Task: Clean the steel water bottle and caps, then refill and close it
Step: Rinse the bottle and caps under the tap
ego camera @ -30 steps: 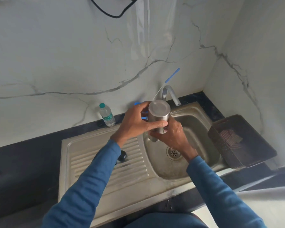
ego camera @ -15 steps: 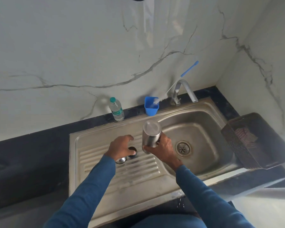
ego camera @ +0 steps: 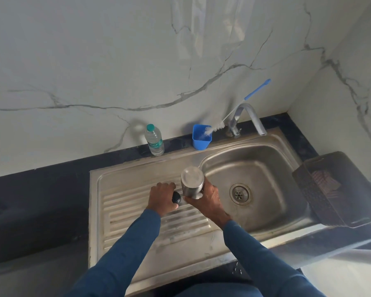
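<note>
Steel drainboard (ego camera: 137, 221) on dark counter (ego camera: 41, 200), marbled wall (ego camera: 94, 61) behind: two hands, bottle, cap.
Nearest, left hand (ego camera: 162, 198) sits knuckles-up on the ribs, fingers curled round a black cap (ego camera: 176, 197). Right hand (ego camera: 208, 200), just beside it, grips the steel bottle (ego camera: 192, 182) low on its body, long axis near upright, one flat end facing up. Cap lies just left of the bottle; left hand is the nearer. Bottle's lower end is hidden in the palm, so the mouth end cannot be told. Any second cap is not made out. Beyond: basin (ego camera: 266, 168), blue cup (ego camera: 200, 138) with brush (ego camera: 234, 112), tap (ego camera: 251, 116), plastic water bottle (ego camera: 154, 140).
</note>
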Demonstrator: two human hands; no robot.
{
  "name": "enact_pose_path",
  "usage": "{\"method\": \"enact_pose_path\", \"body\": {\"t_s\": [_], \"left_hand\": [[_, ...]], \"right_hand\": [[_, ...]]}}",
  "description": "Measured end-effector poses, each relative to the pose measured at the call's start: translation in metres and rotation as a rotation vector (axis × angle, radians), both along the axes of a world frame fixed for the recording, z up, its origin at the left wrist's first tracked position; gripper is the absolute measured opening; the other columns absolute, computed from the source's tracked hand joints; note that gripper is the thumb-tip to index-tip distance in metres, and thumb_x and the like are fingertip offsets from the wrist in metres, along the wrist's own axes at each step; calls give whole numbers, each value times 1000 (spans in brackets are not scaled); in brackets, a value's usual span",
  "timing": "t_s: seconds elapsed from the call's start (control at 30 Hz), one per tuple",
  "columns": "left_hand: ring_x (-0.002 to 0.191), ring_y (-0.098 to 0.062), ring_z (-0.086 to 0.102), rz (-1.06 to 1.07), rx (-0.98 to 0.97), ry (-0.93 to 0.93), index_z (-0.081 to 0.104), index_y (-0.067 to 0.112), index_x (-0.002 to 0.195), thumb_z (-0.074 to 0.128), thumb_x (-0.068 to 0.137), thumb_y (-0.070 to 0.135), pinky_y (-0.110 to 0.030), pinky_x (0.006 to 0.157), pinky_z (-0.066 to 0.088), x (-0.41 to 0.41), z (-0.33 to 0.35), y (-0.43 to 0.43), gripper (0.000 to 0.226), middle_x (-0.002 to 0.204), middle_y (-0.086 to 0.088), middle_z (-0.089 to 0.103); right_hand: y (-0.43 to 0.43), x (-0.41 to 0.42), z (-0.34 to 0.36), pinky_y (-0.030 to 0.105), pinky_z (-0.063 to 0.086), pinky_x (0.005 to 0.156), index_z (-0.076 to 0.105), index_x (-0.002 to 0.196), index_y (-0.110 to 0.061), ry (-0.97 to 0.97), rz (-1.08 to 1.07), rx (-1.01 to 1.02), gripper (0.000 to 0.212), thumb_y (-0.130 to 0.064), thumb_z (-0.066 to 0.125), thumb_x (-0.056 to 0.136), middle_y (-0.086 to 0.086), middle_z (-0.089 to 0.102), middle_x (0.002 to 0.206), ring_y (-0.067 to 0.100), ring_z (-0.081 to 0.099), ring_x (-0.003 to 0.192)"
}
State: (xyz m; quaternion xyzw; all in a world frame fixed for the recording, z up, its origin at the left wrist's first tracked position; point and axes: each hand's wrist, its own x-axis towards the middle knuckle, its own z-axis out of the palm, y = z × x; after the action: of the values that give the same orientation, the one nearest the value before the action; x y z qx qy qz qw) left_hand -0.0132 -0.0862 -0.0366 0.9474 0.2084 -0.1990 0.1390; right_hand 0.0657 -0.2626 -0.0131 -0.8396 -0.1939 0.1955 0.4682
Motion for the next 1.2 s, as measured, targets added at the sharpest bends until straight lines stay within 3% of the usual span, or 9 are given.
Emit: {"method": "enact_pose_path", "body": {"t_s": [0.33, 0.5, 0.77, 0.87, 0.9, 1.0, 1.2], "left_hand": [[111, -27, 62, -24, 60, -29, 66, 25, 121, 76, 78, 42, -39, 92, 46, 0, -8, -3, 48, 109, 0, 71], [103, -27, 62, -7, 61, -109, 71, 24, 112, 79, 73, 41, -38, 93, 44, -5, -6, -4, 43, 99, 0, 74], [84, -27, 63, 28, 47, -287, 74, 20, 96, 85, 61, 35, -38, 88, 45, -26, 11, -19, 39, 79, -2, 72], [85, -25, 61, 39, 28, -327, 72, 23, 96, 88, 58, 37, -38, 89, 45, -40, 17, -29, 44, 79, 2, 70], [85, -24, 60, 46, 22, -334, 71, 24, 97, 88, 58, 38, -38, 90, 45, -45, 18, -32, 45, 80, 4, 70], [85, -23, 60, 63, 7, -361, 66, 28, 96, 85, 57, 43, -38, 89, 43, -60, 26, -46, 46, 82, 8, 67], [90, -17, 62, 24, -128, -433, 62, 32, 109, 83, 65, 47, -38, 85, 48, -73, 43, -90, 51, 99, 10, 66]], "right_hand": [[0, -1, 0, -1, 43, 70, 60, 134, -10, 3, 23, -16, 77, -16, 98, 67, -10, 66, 102, -11, 60, 81], [-1, -2, -3, 2, 44, 67, 60, 133, -11, 14, 16, -46, 75, -16, 96, 67, -9, 67, 98, 10, 63, 82], [-6, -5, -7, 0, 43, 68, 53, 137, -12, 30, 50, -77, 86, -16, 98, 64, -8, 64, 107, 18, 65, 94], [-15, -7, -9, -1, 39, 77, 49, 139, -9, 10, 80, -108, 93, -21, 101, 62, -3, 64, 118, 23, 64, 106], [-19, -8, -9, 2, 38, 85, 47, 141, -10, 22, 87, -127, 96, -25, 101, 63, 0, 64, 126, 25, 63, 116], [-36, -14, 1, 29, 42, 107, 40, 149, -14, 96, 100, -179, 99, -40, 96, 72, 7, 56, 147, 28, 53, 136], [-90, -22, 24, 33, 43, 103, 54, 140, -20, 282, 25, -301, 61, -47, 76, 90, 1, 59, 137, 22, 54, 130]]}}
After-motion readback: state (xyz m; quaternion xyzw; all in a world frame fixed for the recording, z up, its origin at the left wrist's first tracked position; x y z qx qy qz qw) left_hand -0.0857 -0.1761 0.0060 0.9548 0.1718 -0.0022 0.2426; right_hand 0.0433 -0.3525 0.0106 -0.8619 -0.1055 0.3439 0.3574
